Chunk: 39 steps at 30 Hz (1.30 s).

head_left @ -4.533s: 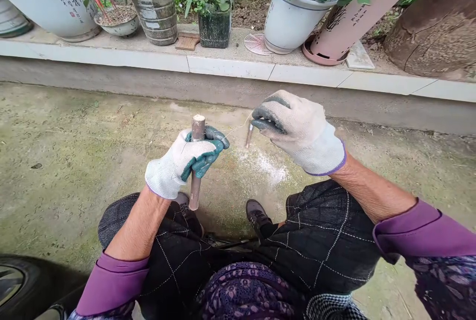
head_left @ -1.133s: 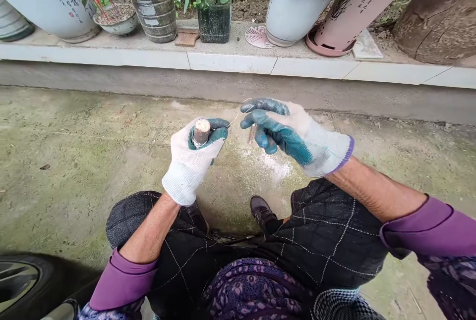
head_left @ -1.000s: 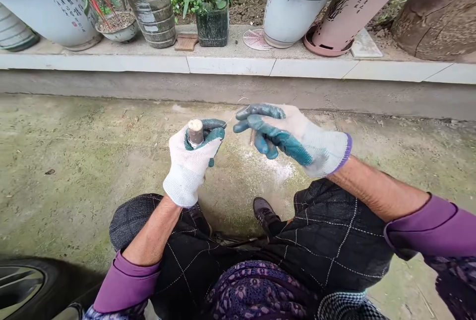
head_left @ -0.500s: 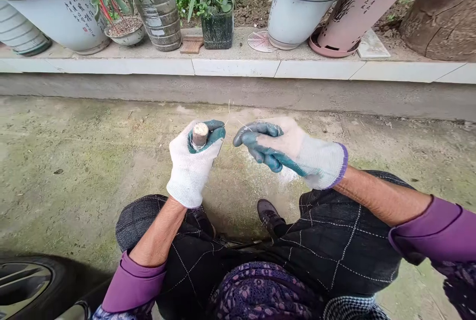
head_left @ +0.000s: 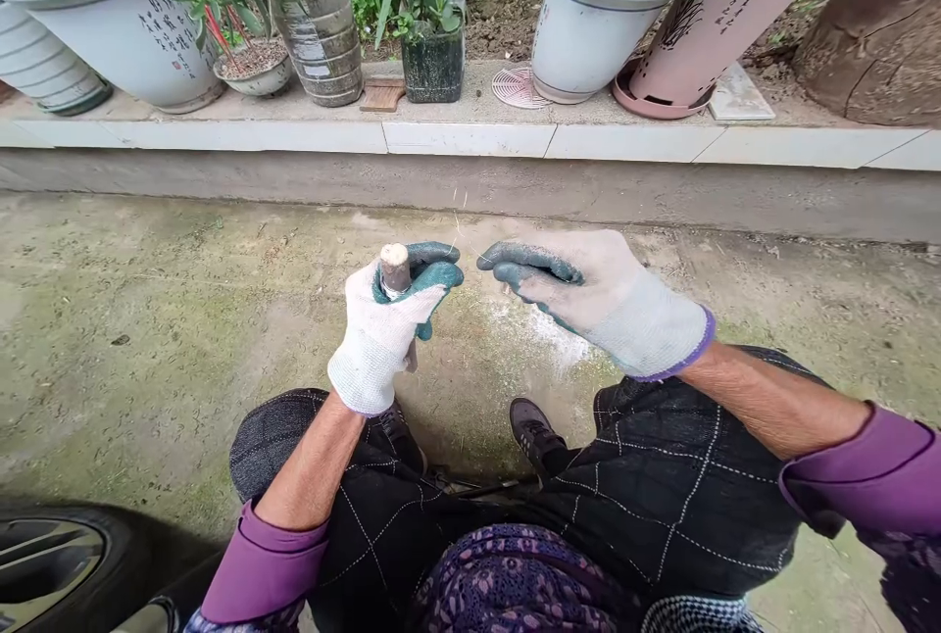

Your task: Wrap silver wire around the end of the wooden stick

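My left hand [head_left: 382, 324], in a white glove with green palm, is closed round a short brown rod [head_left: 395, 267] held upright over my left knee; only the rod's top end and a bit below the fist show. My right hand [head_left: 595, 295], gloved the same way, hovers just to the right with fingers curled and thumb pinched to them. A very thin pale wire [head_left: 457, 226] rises between the two hands. What the right fingers pinch is hidden. I am seated, with both shoes on the concrete below.
Mossy concrete ground [head_left: 147, 319] lies in front, with a white powdery patch [head_left: 551, 344] under my right hand. A raised ledge [head_left: 470, 138] behind carries several plant pots and a round pink grate [head_left: 519, 84]. A dark tyre [head_left: 51, 555] sits at bottom left.
My right hand has turned palm-down and closed its fingers, sliding slightly right and lower. The small rod seen in it earlier is out of sight. My left fist keeps its grip on the rod.
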Tool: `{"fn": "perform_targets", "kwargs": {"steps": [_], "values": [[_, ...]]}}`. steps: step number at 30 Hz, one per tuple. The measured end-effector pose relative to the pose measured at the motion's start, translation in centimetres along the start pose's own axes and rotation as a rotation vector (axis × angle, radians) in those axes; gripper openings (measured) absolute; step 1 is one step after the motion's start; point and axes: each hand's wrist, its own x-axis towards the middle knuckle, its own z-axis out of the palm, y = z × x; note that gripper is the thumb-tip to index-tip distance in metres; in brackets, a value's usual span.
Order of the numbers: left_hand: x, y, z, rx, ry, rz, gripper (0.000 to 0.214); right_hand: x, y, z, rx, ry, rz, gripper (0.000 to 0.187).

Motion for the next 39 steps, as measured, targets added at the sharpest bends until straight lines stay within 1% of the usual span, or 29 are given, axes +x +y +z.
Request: {"fn": "perform_targets", "kwargs": {"steps": [4,7,10,15,18,23,27,31,33,36,39], "values": [[0.1,-0.1,0.2,-0.012,0.012,0.017,0.029,-0.2,0.0,-0.1,-0.204,-0.059,-0.091,0.028],[0.4,-0.7,0.1,0.02,0.077,0.04,0.024,-0.1,-0.1,0.0,-0.293,-0.092,-0.143,0.028],[0.8,-1.4,-0.1,0.077,0.147,0.093,0.021,0.1,-0.1,0.2,-0.351,-0.115,-0.192,0.027],[0.8,-1.8,-0.3,0.162,0.115,0.162,0.024,0.3,0.2,0.9,-0.42,-0.103,-0.269,0.027],[0.6,-1.9,-0.3,0.157,0.133,0.18,0.023,0.3,0.3,1.1,-0.424,-0.107,-0.282,0.027],[0.3,-1.8,-0.5,0.074,0.121,0.1,0.025,0.3,0.1,1.1,-0.39,-0.134,-0.259,0.028],[0.4,-1.2,-0.6,-0.088,0.106,0.012,0.023,0.3,-0.1,1.2,-0.361,-0.14,-0.251,0.029],[0.5,-0.8,-0.8,-0.322,0.001,-0.097,0.023,0.5,-0.4,1.3,-0.301,-0.138,-0.242,0.029],[0.5,-0.8,-0.8,-0.392,-0.051,-0.14,0.022,0.6,-0.4,1.3,-0.289,-0.143,-0.219,0.028],[0.5,-0.7,-0.9,-0.406,-0.091,-0.158,0.022,1.1,-0.2,1.2,-0.277,-0.141,-0.159,0.028],[0.4,-0.6,-0.9,-0.377,-0.095,-0.154,0.021,1.8,0.1,1.3,-0.233,-0.132,-0.098,0.027]]}}
